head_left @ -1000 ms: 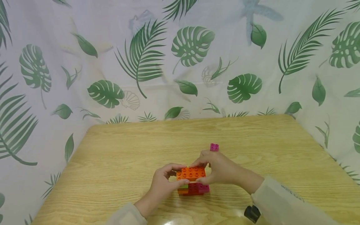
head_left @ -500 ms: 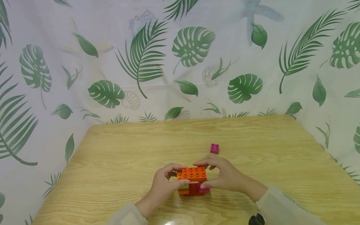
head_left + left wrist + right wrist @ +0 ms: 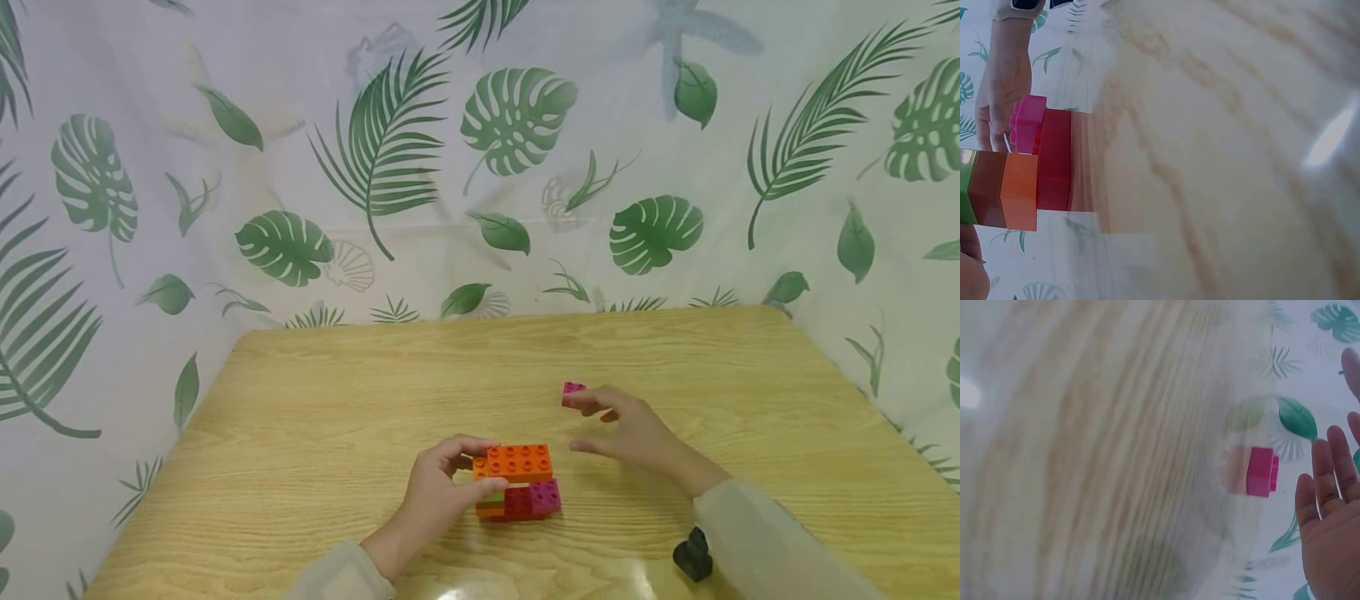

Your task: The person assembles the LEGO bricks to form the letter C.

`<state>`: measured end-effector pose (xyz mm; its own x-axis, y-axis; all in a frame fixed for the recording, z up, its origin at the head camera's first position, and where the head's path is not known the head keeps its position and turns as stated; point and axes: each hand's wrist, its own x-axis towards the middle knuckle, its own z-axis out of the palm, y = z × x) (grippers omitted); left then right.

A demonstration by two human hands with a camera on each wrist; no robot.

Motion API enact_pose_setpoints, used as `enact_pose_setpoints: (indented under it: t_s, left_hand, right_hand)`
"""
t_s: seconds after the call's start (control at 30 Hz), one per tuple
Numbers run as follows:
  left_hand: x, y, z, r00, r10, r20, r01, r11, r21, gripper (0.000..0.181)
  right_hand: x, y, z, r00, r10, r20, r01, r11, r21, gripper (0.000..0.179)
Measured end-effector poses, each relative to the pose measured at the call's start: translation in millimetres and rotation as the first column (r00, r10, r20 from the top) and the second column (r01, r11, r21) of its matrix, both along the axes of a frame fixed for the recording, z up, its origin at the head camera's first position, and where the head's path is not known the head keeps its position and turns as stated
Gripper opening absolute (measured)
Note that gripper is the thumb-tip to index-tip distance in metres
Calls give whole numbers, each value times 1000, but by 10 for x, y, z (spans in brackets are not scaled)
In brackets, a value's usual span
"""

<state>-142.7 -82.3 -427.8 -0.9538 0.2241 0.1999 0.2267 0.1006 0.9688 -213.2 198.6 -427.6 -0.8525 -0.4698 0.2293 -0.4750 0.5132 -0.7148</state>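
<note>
My left hand (image 3: 438, 492) grips the left end of a stack of toy building bricks, thumb on the near side and fingers behind. An orange brick (image 3: 519, 460) tops the stack. Below it, a red brick (image 3: 517, 502) carries a magenta brick (image 3: 545, 497) at the right end. The left wrist view shows green (image 3: 965, 187), brown (image 3: 989, 189) and orange (image 3: 1020, 191) layers at the near end. My right hand (image 3: 633, 429) reaches over the table with fingers extended and nothing held, its fingertips by a loose magenta brick (image 3: 572, 389). In the right wrist view that brick appears apart from the hand.
The wood-grain table (image 3: 360, 383) extends around the bricks. Behind it and at both sides hangs a white curtain (image 3: 420, 275) printed with green leaves. A black device (image 3: 693, 556) sits at the right wrist, beside the sleeve.
My right hand has let go of the stack's right end and moved up and right to the loose magenta brick. The left hand keeps its grip in place.
</note>
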Motion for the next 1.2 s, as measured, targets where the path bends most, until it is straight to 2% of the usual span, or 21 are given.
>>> enact_pose_setpoints:
  t_s: [0.13,0.33,0.6,0.83,1.07,1.2]
  left_hand:
    - [-1,-3,0,1000,4,2,-4,1000,3,38]
    - [-4,-3,0,1000,6,8,-6,1000,-3,39]
    - [-12,-1,-9,1000,-1,-4,1,1000,-17,38]
    - [-10,-1,-9,1000,-5,-6,5,1000,-13,37]
    - [-7,3,-2,1000,-6,6,6,1000,-12,37]
    - [-8,3,-6,1000,0,1,0,1000,-20,37]
  right_hand:
    - [-143,43,-35,997,-76,20,76,997,23,58]
    - [-341,73,-63,990,-143,15,141,987,82,61]
    - [-519,97,-148,979,-187,75,174,972,159,67]
    - [-567,74,-203,971,-203,124,179,967,183,57]
    - [-542,27,-207,975,-214,62,195,954,226,42]
    - [-529,16,-199,973,-223,61,203,951,234,42]
